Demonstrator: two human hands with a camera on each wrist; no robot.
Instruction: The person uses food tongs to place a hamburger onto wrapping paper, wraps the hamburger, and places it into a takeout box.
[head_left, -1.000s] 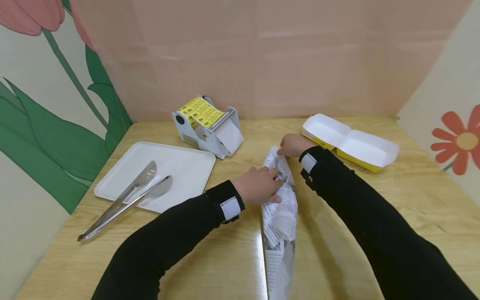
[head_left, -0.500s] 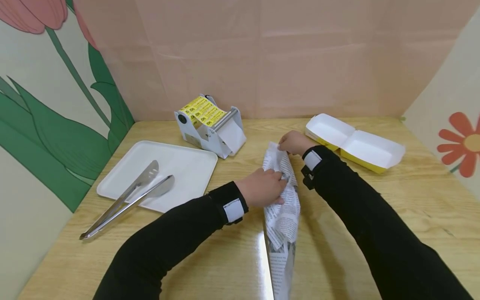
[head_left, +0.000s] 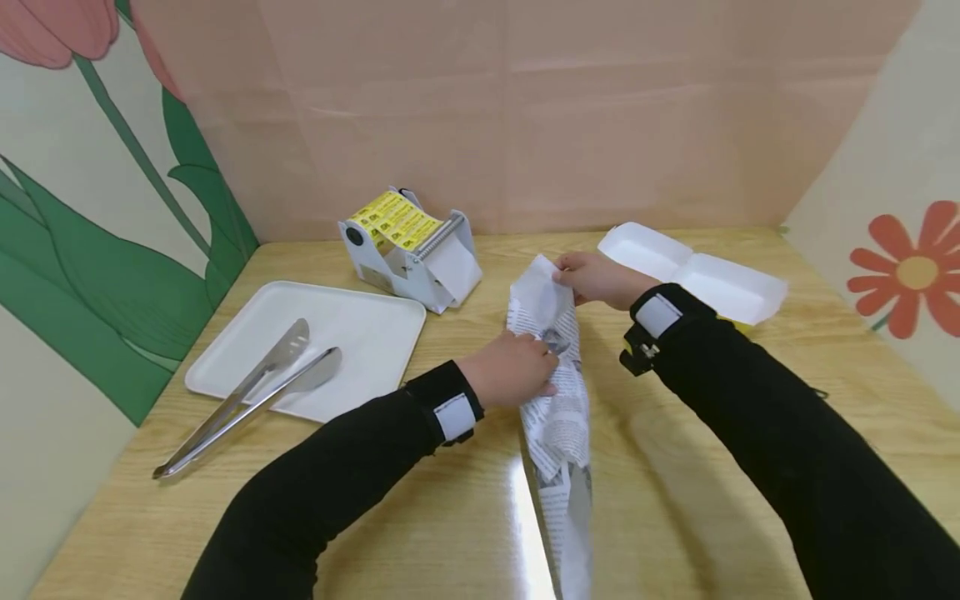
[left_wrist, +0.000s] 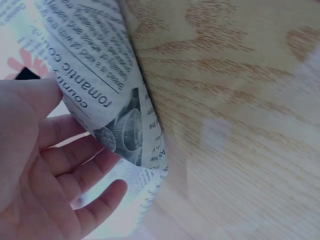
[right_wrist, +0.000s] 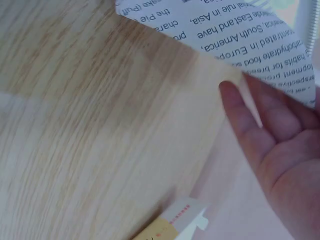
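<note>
A long, narrow wrap of newsprint paper [head_left: 558,417] runs from the table's middle toward the near edge. My left hand [head_left: 508,369] holds its left side partway along. In the left wrist view the thumb and fingers of the left hand [left_wrist: 55,155] grip a printed fold of the newsprint paper [left_wrist: 95,60]. At the far end, my right hand [head_left: 603,279] pinches the raised right edge of the paper. The right wrist view shows the right hand [right_wrist: 280,135] at the paper's edge [right_wrist: 240,45], its fingertips partly hidden. What lies inside the wrap, if anything, is hidden.
Metal tongs [head_left: 247,392] lie across a white tray [head_left: 390,333] on the left. Behind stands a label dispenser [head_left: 408,250] with a yellow roll. An open white and yellow box [head_left: 727,283] sits at the back right, partly behind the right forearm.
My right hand has lifted the paper's far end and opened it out more, its wrist swinging rightward. The left hand stays in nearly the same place. The head view has shifted slightly.
</note>
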